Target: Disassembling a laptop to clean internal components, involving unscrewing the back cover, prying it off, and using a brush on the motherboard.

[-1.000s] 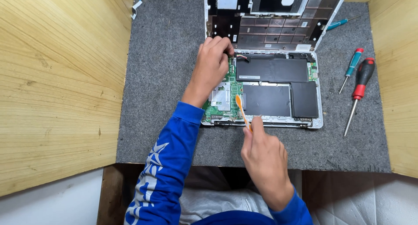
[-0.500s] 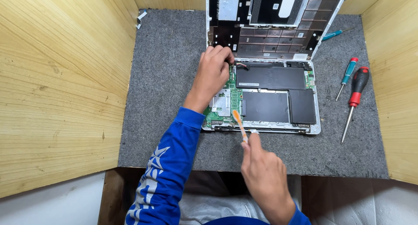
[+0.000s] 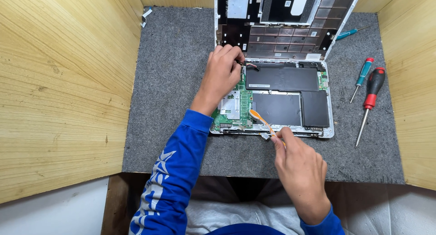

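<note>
From the head camera, my right hand [image 3: 297, 164] has its grip pinched on a thin orange plastic pry tool [image 3: 261, 121], whose tip lies on the near edge of the opened silver laptop base [image 3: 329, 126]. My left hand [image 3: 222, 76] presses curled fingers onto the base's far-left corner, beyond that grip. On the grey felt counter [image 3: 177, 76], a red-handled screwdriver [image 3: 370, 98] lies well right.

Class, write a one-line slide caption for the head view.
Left hand steadies an opened laptop while right hand works an orange pry tool.
</note>
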